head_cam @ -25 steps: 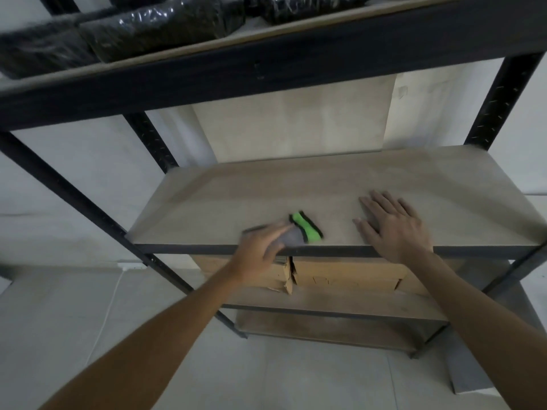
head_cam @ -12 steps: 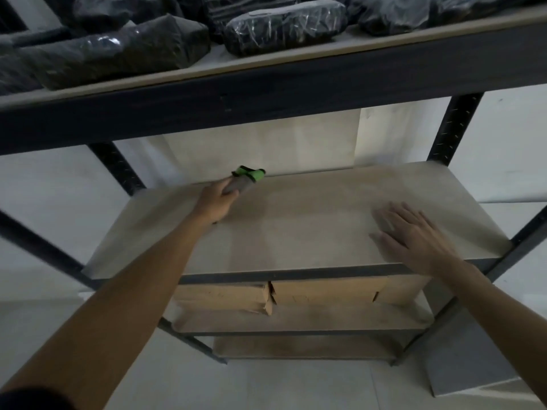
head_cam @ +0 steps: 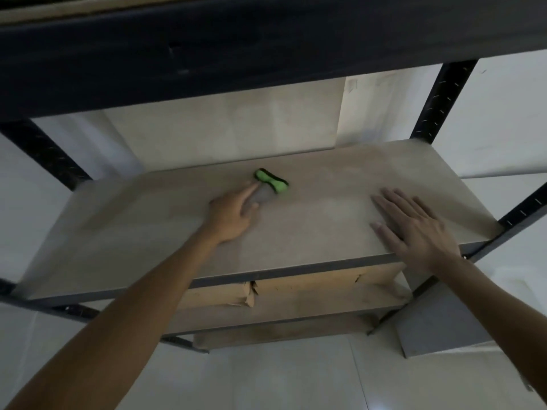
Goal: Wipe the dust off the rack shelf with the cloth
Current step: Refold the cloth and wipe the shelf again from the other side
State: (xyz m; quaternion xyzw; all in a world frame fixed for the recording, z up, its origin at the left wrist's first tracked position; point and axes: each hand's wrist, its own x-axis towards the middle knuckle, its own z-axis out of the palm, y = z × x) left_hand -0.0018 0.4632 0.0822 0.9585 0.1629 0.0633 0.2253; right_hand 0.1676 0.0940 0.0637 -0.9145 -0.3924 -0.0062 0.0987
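One cloth [head_cam: 268,187], grey with a bright green, black-trimmed edge, lies on the rack shelf [head_cam: 310,220], toward the back and a little left of the middle of the board. The left hand [head_cam: 233,213] presses down on its grey part, fingers stretched over it, so the green edge sticks out past the fingertips toward the back wall. The right hand [head_cam: 414,229] is well apart from the cloth, off to the right near the front edge of the shelf, lying flat with its fingers spread wide and holding nothing. Below the board, torn cardboard boxes [head_cam: 296,291] sit on the next shelf down. A dark metal beam [head_cam: 266,45] of the shelf above crosses the top, and black slotted uprights [head_cam: 441,102] stand at the corners.
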